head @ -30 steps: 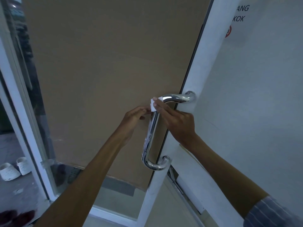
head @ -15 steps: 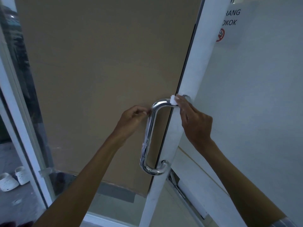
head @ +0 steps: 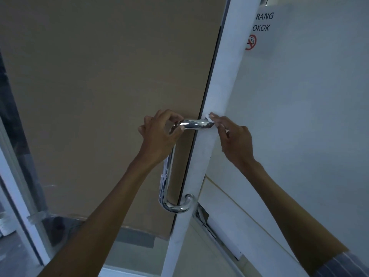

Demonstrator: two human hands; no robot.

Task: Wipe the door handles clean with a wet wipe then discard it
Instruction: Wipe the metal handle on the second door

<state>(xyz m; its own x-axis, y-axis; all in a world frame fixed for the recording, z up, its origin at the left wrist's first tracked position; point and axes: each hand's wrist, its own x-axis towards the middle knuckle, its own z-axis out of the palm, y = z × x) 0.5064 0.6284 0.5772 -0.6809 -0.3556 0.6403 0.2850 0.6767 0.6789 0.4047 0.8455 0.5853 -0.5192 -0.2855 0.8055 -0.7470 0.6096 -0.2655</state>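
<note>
We see the wipe (head: pixel 209 116), a small white wad, pressed at the top right end of the door handle (head: pixel 196 124), right where the chrome bar meets the white door frame (head: pixel 217 108). Right hand (head: pixel 234 138) pinches the wipe between fingertips and thumb, fingers curled around it, only a bit of the wad showing. Left hand (head: pixel 157 134) grips the handle's upper bend, thumb under the bar, fingers curled over the top. The handle is a chrome loop: top arm runs to the frame, the long part drops down behind the left wrist, the bottom curve hooks back to the frame. Plastic wrap or tape shows on the vertical part, but we can't tell which.

Left of the frame we see a brown panel (head: pixel 99 86) covering the door glass. Right of it a pale wall (head: pixel 299 116) with a no-smoking sign (head: pixel 259 31), its text cut off, reading "RANG" and "OKOK", a red crossed circle below. A striped sleeve (head: pixel 347 264) sits at the right forearm, bottom corner. A strip of glass (head: pixel 18 136) is at far left.
</note>
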